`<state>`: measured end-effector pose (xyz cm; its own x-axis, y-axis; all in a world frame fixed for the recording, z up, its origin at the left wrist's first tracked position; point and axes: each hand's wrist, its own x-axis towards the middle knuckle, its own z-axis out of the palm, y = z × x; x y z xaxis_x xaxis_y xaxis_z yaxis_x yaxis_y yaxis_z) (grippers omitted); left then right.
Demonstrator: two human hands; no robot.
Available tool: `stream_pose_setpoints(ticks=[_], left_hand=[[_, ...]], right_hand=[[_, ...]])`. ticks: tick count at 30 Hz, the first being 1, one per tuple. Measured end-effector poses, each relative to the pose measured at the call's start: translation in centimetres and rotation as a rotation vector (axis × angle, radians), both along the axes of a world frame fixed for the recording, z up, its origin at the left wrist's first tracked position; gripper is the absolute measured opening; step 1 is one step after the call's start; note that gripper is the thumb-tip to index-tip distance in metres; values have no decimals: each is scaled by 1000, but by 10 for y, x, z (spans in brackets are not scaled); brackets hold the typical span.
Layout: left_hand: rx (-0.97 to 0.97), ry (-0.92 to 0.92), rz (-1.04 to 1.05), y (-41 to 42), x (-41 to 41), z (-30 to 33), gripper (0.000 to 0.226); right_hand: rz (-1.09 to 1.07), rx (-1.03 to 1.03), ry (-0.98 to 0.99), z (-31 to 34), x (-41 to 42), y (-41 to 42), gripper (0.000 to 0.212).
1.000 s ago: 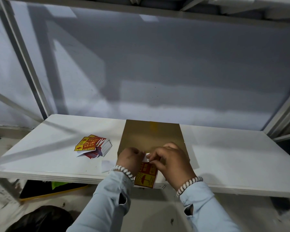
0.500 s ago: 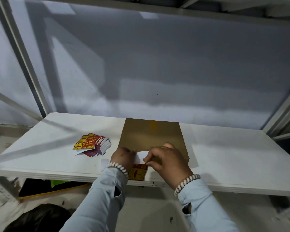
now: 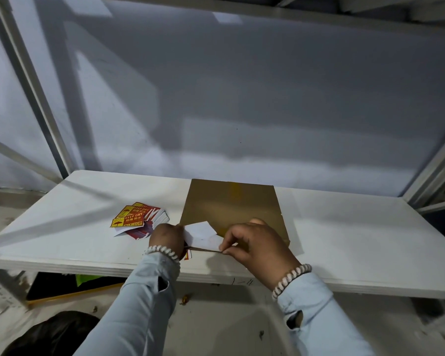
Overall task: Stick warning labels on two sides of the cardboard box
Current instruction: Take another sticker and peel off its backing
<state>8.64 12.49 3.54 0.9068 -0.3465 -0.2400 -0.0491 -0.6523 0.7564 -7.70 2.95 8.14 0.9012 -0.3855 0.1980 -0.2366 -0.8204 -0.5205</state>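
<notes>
A brown cardboard box point(image 3: 231, 204) lies on the white table point(image 3: 344, 232), its top face toward me. At its near edge both hands hold one warning label. My left hand point(image 3: 167, 237) pinches the white backing paper point(image 3: 201, 233), which is pulled up and away. My right hand point(image 3: 254, 242) pinches the thin label point(image 3: 206, 250) itself, seen almost edge-on. A small red and yellow corner of the label shows below my left hand.
A loose stack of red and yellow "KEEP DRY" labels point(image 3: 136, 218) lies on the table left of the box. Metal shelf posts stand at left and right. A dark bag point(image 3: 52, 335) and a yellow-edged board point(image 3: 70, 289) are on the floor below.
The white backing has been peeled further off the label and lifted. The label has turned from face-up to nearly edge-on. The hands have risen slightly toward the box's near edge.
</notes>
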Motion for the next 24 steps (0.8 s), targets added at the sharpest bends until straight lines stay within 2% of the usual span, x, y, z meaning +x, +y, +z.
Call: stream_pose_setpoints(ticks=[4, 7, 10, 12, 13, 16, 17, 19, 21, 24], left_hand=[[-154, 72, 78, -2, 3, -2, 38], [-363, 172, 151, -3, 8, -5, 24], [-451, 319, 71, -1, -4, 8, 41], [-433, 429, -59, -2, -17, 14, 48], [-413, 427, -130, -4, -22, 16, 51], [-336, 246, -248, -9, -30, 19, 64], [-334, 288, -245, -10, -31, 20, 67], [-286, 553, -229, -10, -36, 22, 68], [-175, 793, -229, -11, -41, 22, 51], [-182, 906, -63, -14, -41, 18, 22]], right_hand=[[11, -16, 19, 0, 0, 0, 1], [-9, -59, 1, -1, -1, -1, 2], [-59, -59, -70, -4, -2, -4, 6], [-96, -69, -130, -5, -2, -7, 12], [-106, -81, -155, -6, -2, -8, 13], [-94, -129, -190, -8, -1, -9, 13], [-84, -141, -197, -8, 0, -8, 14], [-71, -135, -221, -8, 1, -7, 18], [-75, -108, -259, -8, 1, -7, 22], [-86, -62, -297, -9, -1, -9, 27]])
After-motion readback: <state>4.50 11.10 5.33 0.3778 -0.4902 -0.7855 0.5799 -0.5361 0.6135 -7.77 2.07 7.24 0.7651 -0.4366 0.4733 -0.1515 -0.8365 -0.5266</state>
